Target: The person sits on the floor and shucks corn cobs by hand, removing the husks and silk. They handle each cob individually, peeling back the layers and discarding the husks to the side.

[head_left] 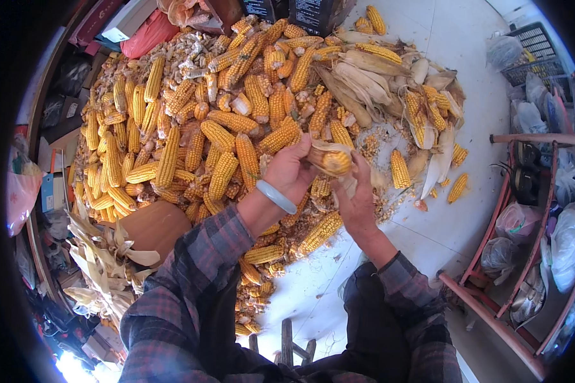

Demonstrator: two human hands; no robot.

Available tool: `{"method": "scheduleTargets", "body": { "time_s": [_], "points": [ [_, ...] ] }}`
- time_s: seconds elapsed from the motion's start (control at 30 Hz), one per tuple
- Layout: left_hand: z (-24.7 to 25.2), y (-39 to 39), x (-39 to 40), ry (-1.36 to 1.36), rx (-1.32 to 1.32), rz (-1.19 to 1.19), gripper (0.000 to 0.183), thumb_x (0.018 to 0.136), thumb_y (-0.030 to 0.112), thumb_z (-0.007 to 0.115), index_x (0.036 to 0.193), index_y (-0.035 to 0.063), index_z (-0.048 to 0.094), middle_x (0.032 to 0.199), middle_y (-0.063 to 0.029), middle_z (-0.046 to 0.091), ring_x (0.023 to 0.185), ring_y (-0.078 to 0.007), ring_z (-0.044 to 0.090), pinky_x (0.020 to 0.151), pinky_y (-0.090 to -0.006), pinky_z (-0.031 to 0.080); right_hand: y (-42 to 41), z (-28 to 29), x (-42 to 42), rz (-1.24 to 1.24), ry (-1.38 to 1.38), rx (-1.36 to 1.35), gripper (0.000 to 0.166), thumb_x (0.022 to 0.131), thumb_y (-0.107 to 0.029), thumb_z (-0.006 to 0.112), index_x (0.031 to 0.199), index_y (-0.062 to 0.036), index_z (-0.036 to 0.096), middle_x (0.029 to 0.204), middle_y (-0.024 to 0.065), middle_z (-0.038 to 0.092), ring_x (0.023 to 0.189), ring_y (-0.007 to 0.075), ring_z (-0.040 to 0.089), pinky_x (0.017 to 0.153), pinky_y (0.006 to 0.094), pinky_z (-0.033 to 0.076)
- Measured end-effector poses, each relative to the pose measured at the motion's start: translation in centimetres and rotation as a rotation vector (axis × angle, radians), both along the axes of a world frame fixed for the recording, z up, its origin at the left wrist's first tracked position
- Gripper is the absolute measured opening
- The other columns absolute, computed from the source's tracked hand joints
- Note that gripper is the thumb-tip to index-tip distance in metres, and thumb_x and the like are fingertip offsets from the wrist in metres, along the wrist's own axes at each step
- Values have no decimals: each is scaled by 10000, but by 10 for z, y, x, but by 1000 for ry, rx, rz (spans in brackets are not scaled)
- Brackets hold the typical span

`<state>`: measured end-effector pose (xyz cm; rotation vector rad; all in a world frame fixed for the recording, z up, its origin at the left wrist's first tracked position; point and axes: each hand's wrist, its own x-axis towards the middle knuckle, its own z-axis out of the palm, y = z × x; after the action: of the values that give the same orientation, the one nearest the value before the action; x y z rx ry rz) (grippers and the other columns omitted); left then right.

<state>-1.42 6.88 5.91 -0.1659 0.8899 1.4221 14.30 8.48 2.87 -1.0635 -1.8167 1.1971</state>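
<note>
Before me, both hands are on one corn ear point(334, 160) whose kernels show at one end, with pale husk still around the rest. My left hand point(294, 167), with a pale bangle at the wrist, grips its left side. My right hand point(357, 196) holds it from the right, fingers along the husk. Below and behind the hands spreads a large heap of bare yellow corn ears point(235, 122). Dry husks point(364, 81) and partly husked ears point(419, 117) lie at the heap's right side.
More dry husks point(108, 268) are piled at my left, beside a brown board point(155, 227). A red rack point(503, 206) holding plastic bags stands at the right, with a black crate point(532, 43) beyond. Dark boxes point(311, 16) border the heap's far side. Wooden stool parts point(286, 340) show between my legs.
</note>
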Motion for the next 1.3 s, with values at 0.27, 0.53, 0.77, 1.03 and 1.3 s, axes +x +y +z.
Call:
{"method": "scheduleTargets", "body": {
  "time_s": [0.27, 0.53, 0.77, 1.03, 1.3],
  "points": [
    [4, -7, 18, -212, 247, -168, 328, 935, 260, 465, 1141, 8, 504, 1118, -102, 578, 1025, -202, 552, 938, -358, 419, 17, 22, -20, -127, 346, -224, 351, 884, -205, 567, 1132, 5, 434, 1060, 96, 504, 919, 155, 511, 820, 285, 428],
    [-18, -67, -13, -61, 268, -875, 258, 911, 233, 527, 1017, 3, 578, 958, -62, 612, 877, -123, 568, 784, -278, 447, 110, -11, 51, -648, 741, -711, 516, 905, -544, 377, 976, -52, 512, 919, 59, 564, 812, 166, 558, 735, 304, 471],
    [-40, -33, -15, 799, 170, -668, 431, 934, 278, 483, 1238, -20, 415, 1142, -116, 552, 1085, -159, 512, 915, -288, 411, 71, -23, 29, -454, 517, -635, 491, 907, -524, 378, 985, -57, 509, 735, 85, 582, 621, 215, 580, 598, 321, 486],
    [-11, -1, 44, 496, 311, -294, 582, 939, 292, 488, 1381, 2, 245, 1264, -104, 465, 1139, -140, 436, 984, -261, 326, 31, 18, -19, -219, 18, -71, 214, 944, -162, 406, 975, 40, 470, 804, 144, 552, 752, 221, 556, 663, 348, 426],
    [-5, -4, 39, 321, 241, -168, 506, 925, 261, 523, 1332, 33, 325, 1131, -43, 536, 998, -99, 510, 861, -244, 427, 20, 31, -34, -312, 415, -324, 193, 881, -121, 573, 995, 18, 504, 929, 62, 556, 870, 114, 534, 773, 250, 441]
  ]
}}
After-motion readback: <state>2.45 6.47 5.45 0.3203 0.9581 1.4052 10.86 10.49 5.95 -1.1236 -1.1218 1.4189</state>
